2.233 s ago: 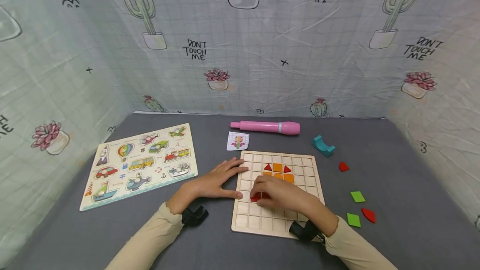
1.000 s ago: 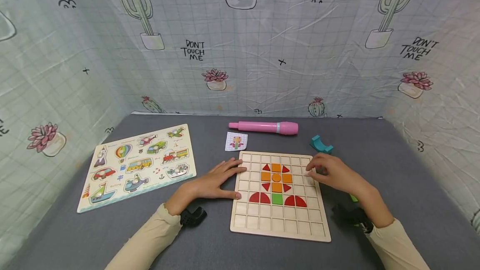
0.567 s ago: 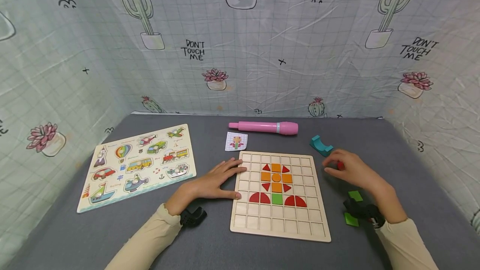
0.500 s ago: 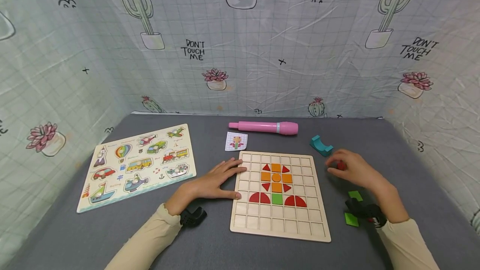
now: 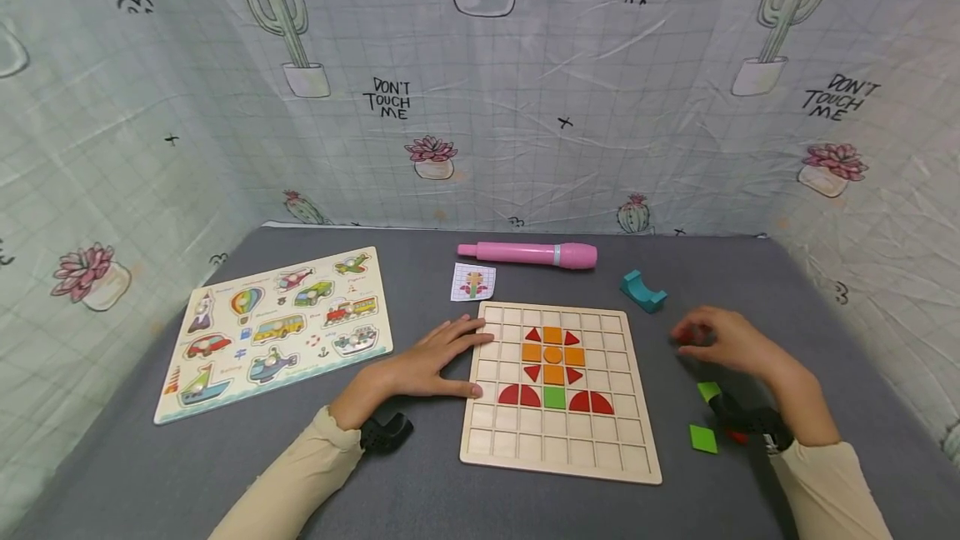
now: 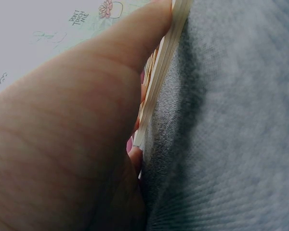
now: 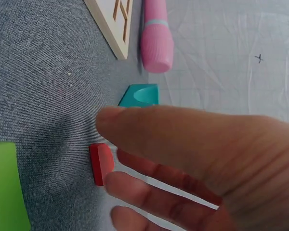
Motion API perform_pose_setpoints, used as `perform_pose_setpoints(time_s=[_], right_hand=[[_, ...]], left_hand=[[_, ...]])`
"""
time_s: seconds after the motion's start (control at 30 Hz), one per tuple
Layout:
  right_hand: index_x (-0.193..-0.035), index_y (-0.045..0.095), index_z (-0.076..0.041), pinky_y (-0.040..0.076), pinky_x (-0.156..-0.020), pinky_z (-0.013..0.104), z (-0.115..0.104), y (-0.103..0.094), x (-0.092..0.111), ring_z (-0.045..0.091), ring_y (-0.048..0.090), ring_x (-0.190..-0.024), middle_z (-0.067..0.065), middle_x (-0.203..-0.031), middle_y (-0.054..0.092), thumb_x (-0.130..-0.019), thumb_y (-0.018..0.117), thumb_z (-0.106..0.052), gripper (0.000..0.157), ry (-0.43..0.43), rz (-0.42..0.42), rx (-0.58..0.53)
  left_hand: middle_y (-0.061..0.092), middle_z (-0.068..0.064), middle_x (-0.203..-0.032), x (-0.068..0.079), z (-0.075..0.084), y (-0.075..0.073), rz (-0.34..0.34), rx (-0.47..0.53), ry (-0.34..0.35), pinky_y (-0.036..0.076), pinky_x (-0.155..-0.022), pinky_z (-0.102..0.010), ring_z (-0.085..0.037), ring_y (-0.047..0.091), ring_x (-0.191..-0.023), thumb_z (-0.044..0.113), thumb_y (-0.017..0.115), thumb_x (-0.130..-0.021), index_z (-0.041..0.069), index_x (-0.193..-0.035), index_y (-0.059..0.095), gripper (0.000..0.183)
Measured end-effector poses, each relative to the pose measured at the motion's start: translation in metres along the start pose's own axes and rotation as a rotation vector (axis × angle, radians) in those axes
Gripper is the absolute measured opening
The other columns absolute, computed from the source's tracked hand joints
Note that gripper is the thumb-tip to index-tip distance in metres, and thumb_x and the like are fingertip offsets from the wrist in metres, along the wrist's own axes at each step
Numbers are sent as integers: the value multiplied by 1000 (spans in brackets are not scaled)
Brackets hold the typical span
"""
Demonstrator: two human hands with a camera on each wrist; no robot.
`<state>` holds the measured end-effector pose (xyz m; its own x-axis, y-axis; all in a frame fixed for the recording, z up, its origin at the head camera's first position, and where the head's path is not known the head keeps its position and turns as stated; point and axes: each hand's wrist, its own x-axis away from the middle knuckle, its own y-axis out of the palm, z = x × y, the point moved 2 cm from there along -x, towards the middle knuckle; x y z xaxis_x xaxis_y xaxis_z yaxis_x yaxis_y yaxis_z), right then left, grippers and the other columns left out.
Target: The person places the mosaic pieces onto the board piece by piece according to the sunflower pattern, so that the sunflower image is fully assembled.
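My left hand (image 5: 431,363) rests along the left edge of the gridded wooden board (image 5: 558,448), fingers spread and thumb touching its rim. Orange squares and an orange circle, red triangles, a green square (image 5: 554,397) and red quarter-round pieces (image 5: 602,403) fill the board's middle. Right of the board, my right hand (image 5: 731,344) hovers low over a red piece (image 7: 101,163). In the right wrist view that piece lies on the table beside the fingertips, with the thumb apart from it. The fingers are loosely bent, partly hiding the piece in the head view.
Green squares (image 5: 703,439) and another red piece (image 5: 738,437) lie near the right wrist. A teal arch block (image 5: 642,292), a pink microphone-shaped toy (image 5: 525,253) and a pattern card (image 5: 473,282) sit behind. A vehicle puzzle board (image 5: 277,332) is at the left.
My right hand left the board, where red quarter-round pieces now show, and moved right to the loose red piece. That piece has shifted slightly right. My left hand has stayed in place.
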<state>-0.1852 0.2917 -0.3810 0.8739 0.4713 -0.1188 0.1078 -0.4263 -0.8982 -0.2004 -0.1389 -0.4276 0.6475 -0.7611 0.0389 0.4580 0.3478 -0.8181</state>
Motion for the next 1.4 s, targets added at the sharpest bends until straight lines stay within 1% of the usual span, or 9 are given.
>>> perform_pose_setpoints(time_s=[0.23, 0.37, 0.5, 0.57, 0.7, 0.87, 1.03, 1.23, 1.4], right_hand=[[-91, 69, -3, 49, -59, 25, 4, -3, 9, 2, 55, -68, -1, -86, 65, -83, 76, -11, 14, 73, -190, -104], [-94, 65, 2, 47, -55, 25, 9, -6, 18, 2, 52, -64, -1, -83, 59, -84, 76, -11, 21, 87, -299, -248], [-102, 58, 8, 43, -50, 26, 11, -7, 26, 4, 46, -57, 3, -86, 50, -82, 77, -8, 32, 128, -355, -404], [-104, 56, 10, 42, -49, 26, 13, -8, 28, 5, 45, -56, 4, -86, 47, -81, 77, -5, 34, 132, -370, -437], [-103, 57, 11, 47, -54, 27, 13, -7, 27, 6, 51, -62, 6, -89, 49, -82, 75, -4, 31, 136, -379, -445], [-102, 62, 7, 55, -58, 29, 8, -3, 20, 6, 58, -67, 7, -91, 60, -86, 73, -7, 24, 118, -320, -373], [-103, 63, 8, 51, -58, 25, 7, 0, 16, 4, 56, -67, 6, -94, 63, -85, 73, -4, 24, 73, -286, -341], [-103, 63, 10, 47, -56, 24, 9, 3, 15, 5, 55, -67, 7, -98, 60, -79, 75, 3, 28, -46, -238, -336], [-103, 66, 5, 47, -57, 24, 6, 5, 13, 3, 54, -69, 10, -100, 61, -79, 78, -3, 28, -28, -229, -281]], left_hand=[[16, -7, -162, -1, -2, 0, -2, -3, -8, 5, -120, -53, -31, 4, -150, 45, 69, -89, 20, -153, 32, 78], [16, -7, -162, -1, -3, 1, -1, -2, -5, 5, -120, -53, -31, 4, -150, 45, 69, -89, 20, -153, 31, 79], [15, -7, -163, -1, -2, 1, 2, 3, -8, 5, -121, -52, -31, 4, -150, 45, 69, -89, 20, -153, 31, 79], [15, -7, -163, -1, -2, 1, 1, 5, -11, 5, -121, -52, -30, 3, -150, 45, 69, -89, 20, -153, 31, 79], [15, -7, -163, -1, -1, 1, -1, 3, -17, 5, -121, -52, -30, 4, -150, 46, 69, -89, 20, -153, 31, 79], [15, -6, -163, -1, -1, 1, -1, 0, -18, 5, -121, -52, -30, 4, -150, 46, 69, -88, 21, -153, 31, 79], [15, -6, -163, 0, -2, 2, -2, -1, -21, 6, -121, -52, -30, 4, -150, 46, 68, -89, 22, -154, 31, 79], [16, -6, -163, 0, -1, 2, 3, 0, -18, 6, -121, -52, -30, 4, -150, 46, 69, -88, 21, -153, 31, 79], [15, -6, -163, 0, -2, 2, 1, -1, -19, 5, -121, -53, -30, 3, -150, 47, 68, -89, 21, -153, 31, 79]])
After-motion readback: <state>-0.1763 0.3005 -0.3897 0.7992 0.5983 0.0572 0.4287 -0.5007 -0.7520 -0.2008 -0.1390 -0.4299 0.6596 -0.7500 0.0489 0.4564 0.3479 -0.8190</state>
